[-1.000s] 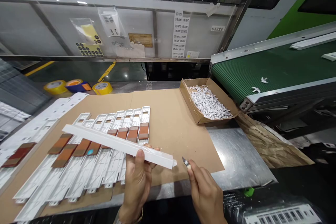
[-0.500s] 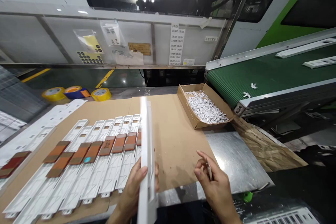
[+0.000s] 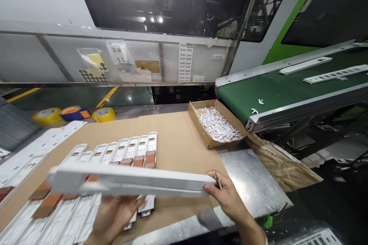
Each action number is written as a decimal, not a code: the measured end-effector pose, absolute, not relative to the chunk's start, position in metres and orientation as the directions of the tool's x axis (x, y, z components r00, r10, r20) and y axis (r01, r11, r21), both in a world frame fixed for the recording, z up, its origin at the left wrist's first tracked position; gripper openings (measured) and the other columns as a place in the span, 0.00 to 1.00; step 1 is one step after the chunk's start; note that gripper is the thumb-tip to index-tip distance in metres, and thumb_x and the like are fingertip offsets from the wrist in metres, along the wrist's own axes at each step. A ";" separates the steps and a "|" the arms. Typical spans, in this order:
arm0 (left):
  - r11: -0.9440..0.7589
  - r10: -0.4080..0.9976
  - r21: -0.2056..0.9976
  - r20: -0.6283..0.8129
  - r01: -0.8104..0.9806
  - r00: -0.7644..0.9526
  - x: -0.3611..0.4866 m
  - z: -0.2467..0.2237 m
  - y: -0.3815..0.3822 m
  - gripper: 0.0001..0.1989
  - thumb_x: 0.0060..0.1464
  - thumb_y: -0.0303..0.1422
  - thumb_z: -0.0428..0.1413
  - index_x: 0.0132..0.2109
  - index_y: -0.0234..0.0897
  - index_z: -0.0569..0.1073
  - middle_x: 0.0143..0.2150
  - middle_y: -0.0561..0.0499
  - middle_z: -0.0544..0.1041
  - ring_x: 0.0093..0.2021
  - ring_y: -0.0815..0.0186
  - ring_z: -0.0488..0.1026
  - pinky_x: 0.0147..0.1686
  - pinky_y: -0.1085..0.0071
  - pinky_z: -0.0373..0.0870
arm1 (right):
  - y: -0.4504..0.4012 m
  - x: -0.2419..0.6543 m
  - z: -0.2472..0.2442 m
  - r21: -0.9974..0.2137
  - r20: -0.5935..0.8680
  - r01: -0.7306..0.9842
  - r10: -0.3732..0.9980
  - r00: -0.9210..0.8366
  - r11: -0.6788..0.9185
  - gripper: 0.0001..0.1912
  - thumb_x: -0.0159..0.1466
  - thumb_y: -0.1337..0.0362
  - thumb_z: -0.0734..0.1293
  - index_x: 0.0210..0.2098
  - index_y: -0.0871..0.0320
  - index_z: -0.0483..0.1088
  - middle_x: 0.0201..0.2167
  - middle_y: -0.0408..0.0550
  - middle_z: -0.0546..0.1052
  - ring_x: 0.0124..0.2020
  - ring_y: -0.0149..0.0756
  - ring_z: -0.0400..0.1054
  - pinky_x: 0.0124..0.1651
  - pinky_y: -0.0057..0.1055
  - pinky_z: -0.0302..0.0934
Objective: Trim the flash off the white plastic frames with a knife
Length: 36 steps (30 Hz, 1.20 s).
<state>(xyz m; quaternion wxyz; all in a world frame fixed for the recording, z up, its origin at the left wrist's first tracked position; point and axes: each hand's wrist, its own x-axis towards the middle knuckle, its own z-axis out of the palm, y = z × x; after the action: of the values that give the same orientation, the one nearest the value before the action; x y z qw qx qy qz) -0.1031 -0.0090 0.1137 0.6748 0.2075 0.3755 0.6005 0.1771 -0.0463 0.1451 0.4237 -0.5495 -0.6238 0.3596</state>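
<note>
Strip of white plastic (image 3: 132, 182), the longest thing in hand, now lies crosswise above the work, where half a second ago it stood on end in the left hand (image 3: 115, 214) alone. That hand is below it, fingers partly hidden; whether they grip or merely support cannot be told. The right hand (image 3: 228, 199), then well apart, now pinches the strip's right end, while also holding a small knife (image 3: 218, 180). The blade points upward, off the edges, so this looks like turning or passing the strip rather than trimming.

Around it, a green conveyor belt (image 3: 287, 88) carries two more strips and small white bits. The metal surface (image 3: 244, 168) bears a cardboard sheet (image 3: 169, 138), with a row of strips (image 3: 119, 153) on it, weighted by brown blocks (image 3: 150, 159). The raised strip hides part of that row. An open box (image 3: 198, 126) of white scraps (image 3: 217, 124) stands beyond the right hand; tape rolls (image 3: 103, 114) sit at the far left. The exposed blade beside the gripped end seems the main hazard.
</note>
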 end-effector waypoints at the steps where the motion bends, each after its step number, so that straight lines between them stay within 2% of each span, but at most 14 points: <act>1: 0.231 0.961 0.718 -0.276 -0.656 0.036 -0.088 0.116 -0.010 0.28 0.36 0.55 0.61 0.43 0.46 0.74 0.39 0.42 0.78 0.42 0.48 0.74 0.36 0.50 0.72 | -0.050 0.162 0.141 -0.926 0.122 0.361 0.992 0.005 0.112 0.17 0.64 0.51 0.61 0.31 0.59 0.67 0.23 0.40 0.67 0.26 0.30 0.63 0.28 0.25 0.59; 2: 0.283 0.946 0.673 -0.316 -0.684 0.080 -0.071 0.119 -0.013 0.35 0.31 0.60 0.60 0.45 0.45 0.72 0.42 0.42 0.77 0.45 0.49 0.73 0.39 0.52 0.71 | -0.054 0.147 0.137 -0.940 0.105 0.332 0.994 0.043 0.085 0.18 0.65 0.51 0.60 0.32 0.60 0.67 0.24 0.41 0.67 0.26 0.31 0.63 0.29 0.25 0.59; 3: 0.276 0.931 0.649 -0.365 -0.709 0.028 -0.053 0.121 -0.017 0.38 0.25 0.62 0.61 0.43 0.44 0.72 0.39 0.44 0.77 0.40 0.52 0.74 0.36 0.56 0.72 | -0.058 0.132 0.134 -0.954 0.087 0.294 0.993 0.075 0.061 0.18 0.65 0.51 0.60 0.33 0.60 0.68 0.24 0.41 0.68 0.27 0.31 0.64 0.30 0.25 0.60; 5: 0.183 0.938 0.661 -0.340 -0.728 -0.073 -0.021 0.127 -0.027 0.32 0.36 0.52 0.63 0.49 0.46 0.67 0.42 0.49 0.75 0.41 0.62 0.73 0.39 0.67 0.71 | -0.065 0.109 0.127 -0.980 0.060 0.195 0.993 0.103 0.039 0.19 0.64 0.50 0.61 0.35 0.60 0.70 0.26 0.43 0.70 0.30 0.33 0.65 0.33 0.26 0.62; 7: 0.108 0.918 0.700 -0.343 -0.706 -0.200 -0.002 0.133 -0.029 0.23 0.43 0.41 0.64 0.45 0.46 0.65 0.31 0.58 0.71 0.28 0.72 0.70 0.29 0.77 0.68 | -0.071 0.099 0.122 -0.997 0.026 0.076 0.994 0.110 0.017 0.22 0.61 0.46 0.63 0.42 0.60 0.71 0.31 0.46 0.73 0.27 0.32 0.65 0.31 0.27 0.63; 10: 0.108 0.914 0.694 -0.352 -0.712 -0.204 -0.001 0.138 -0.018 0.18 0.46 0.38 0.63 0.41 0.43 0.64 0.22 0.62 0.63 0.19 0.76 0.62 0.20 0.80 0.60 | -0.080 0.105 0.115 -0.996 -0.080 -0.053 0.988 0.129 -0.073 0.32 0.59 0.40 0.62 0.51 0.58 0.64 0.36 0.48 0.71 0.18 0.25 0.59 0.17 0.24 0.57; 12: 0.127 0.913 0.675 -0.366 -0.727 -0.181 -0.009 0.137 -0.008 0.17 0.46 0.38 0.63 0.39 0.41 0.64 0.22 0.62 0.62 0.19 0.77 0.61 0.19 0.81 0.59 | -0.087 0.115 0.112 -0.985 -0.164 -0.068 0.981 0.103 -0.157 0.31 0.62 0.39 0.56 0.52 0.56 0.61 0.32 0.45 0.69 0.16 0.24 0.56 0.13 0.21 0.51; 14: 0.147 0.906 0.658 -0.389 -0.739 -0.166 -0.017 0.134 -0.001 0.18 0.45 0.38 0.64 0.36 0.40 0.63 0.22 0.63 0.61 0.17 0.79 0.59 0.17 0.82 0.56 | -0.095 0.124 0.113 -0.970 -0.241 -0.016 0.970 -0.022 -0.242 0.27 0.65 0.41 0.52 0.51 0.55 0.59 0.26 0.40 0.66 0.16 0.24 0.55 0.13 0.19 0.48; 16: 0.181 0.903 0.639 -0.409 -0.748 -0.131 -0.021 0.131 0.001 0.18 0.44 0.39 0.64 0.34 0.39 0.62 0.21 0.63 0.60 0.16 0.79 0.58 0.15 0.82 0.53 | -0.101 0.128 0.117 -0.963 -0.268 0.079 0.944 -0.194 -0.257 0.23 0.67 0.45 0.49 0.47 0.55 0.61 0.24 0.38 0.64 0.16 0.25 0.56 0.14 0.19 0.51; 19: 0.222 0.905 0.615 -0.418 -0.756 -0.074 -0.021 0.132 -0.001 0.18 0.44 0.39 0.63 0.33 0.39 0.61 0.20 0.63 0.58 0.15 0.80 0.55 0.14 0.83 0.51 | -0.105 0.130 0.124 -0.962 -0.110 0.271 0.942 -0.317 -0.021 0.18 0.69 0.52 0.51 0.41 0.55 0.66 0.27 0.42 0.68 0.26 0.30 0.65 0.29 0.26 0.63; 22: 0.236 0.909 0.606 -0.414 -0.760 -0.049 -0.019 0.135 -0.003 0.18 0.44 0.37 0.64 0.34 0.39 0.61 0.21 0.63 0.59 0.15 0.80 0.54 0.14 0.84 0.51 | -0.103 0.127 0.129 -0.883 0.026 0.448 0.969 -0.245 0.137 0.14 0.70 0.58 0.53 0.42 0.53 0.67 0.35 0.47 0.72 0.38 0.34 0.69 0.41 0.29 0.63; 25: 0.242 0.912 0.608 -0.409 -0.756 -0.038 -0.018 0.137 -0.004 0.18 0.43 0.37 0.64 0.33 0.39 0.60 0.21 0.63 0.61 0.16 0.80 0.55 0.15 0.84 0.51 | -0.102 0.122 0.131 -0.829 0.040 0.541 0.981 -0.188 0.137 0.15 0.70 0.59 0.52 0.40 0.53 0.67 0.32 0.45 0.74 0.34 0.33 0.70 0.36 0.26 0.62; 29: 0.238 0.915 0.632 -0.400 -0.738 -0.048 -0.017 0.137 -0.004 0.18 0.43 0.37 0.64 0.35 0.39 0.62 0.20 0.63 0.60 0.15 0.80 0.55 0.15 0.83 0.50 | -0.100 0.114 0.129 -0.743 0.007 0.661 0.989 -0.145 0.102 0.18 0.71 0.57 0.50 0.29 0.54 0.63 0.23 0.41 0.71 0.22 0.30 0.65 0.24 0.24 0.55; 36: 0.203 0.922 0.659 -0.377 -0.724 -0.084 -0.014 0.136 -0.005 0.21 0.42 0.38 0.65 0.41 0.39 0.66 0.21 0.63 0.63 0.15 0.79 0.56 0.18 0.79 0.55 | -0.096 0.112 0.126 -0.699 0.003 0.711 0.995 -0.104 0.076 0.21 0.71 0.55 0.49 0.23 0.54 0.55 0.16 0.37 0.64 0.16 0.28 0.59 0.21 0.25 0.46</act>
<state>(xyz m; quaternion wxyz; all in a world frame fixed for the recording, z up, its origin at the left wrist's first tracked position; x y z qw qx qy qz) -0.0137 -0.0049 0.1357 0.6652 0.1239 0.3989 0.6189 0.1125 -0.0960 0.1257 0.2537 -0.6194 -0.6884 0.2796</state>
